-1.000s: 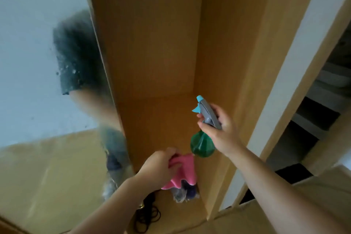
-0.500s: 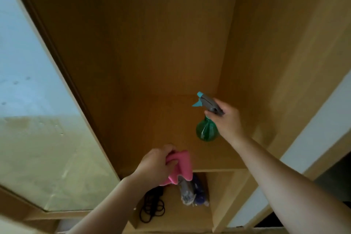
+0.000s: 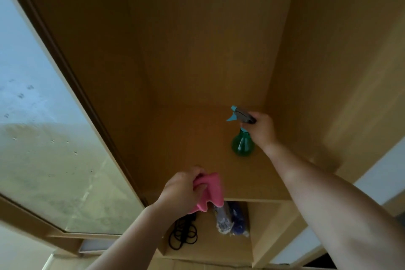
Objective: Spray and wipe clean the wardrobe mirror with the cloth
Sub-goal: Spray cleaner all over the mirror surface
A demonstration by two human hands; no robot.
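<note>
The wardrobe mirror (image 3: 43, 149) fills the left side on an open door and carries scattered droplets and streaks. My right hand (image 3: 260, 130) grips a green spray bottle (image 3: 242, 146) by its grey trigger head, blue nozzle pointing left. The bottle's base is at or just above the wooden shelf (image 3: 197, 149) deep inside the wardrobe. My left hand (image 3: 182, 190) is closed on a crumpled pink cloth (image 3: 210, 190) near the shelf's front edge.
Below the shelf, a lower compartment holds a coil of black cable (image 3: 184, 234) and a clear bag with blue contents (image 3: 230, 219). Wooden side panels (image 3: 317, 72) close in the wardrobe on the right. A white wall (image 3: 377, 171) shows beyond it.
The view has swung right, off the mirror and into the wardrobe. My right hand has carried the bottle deeper and down toward the shelf. My left hand still holds the cloth.
</note>
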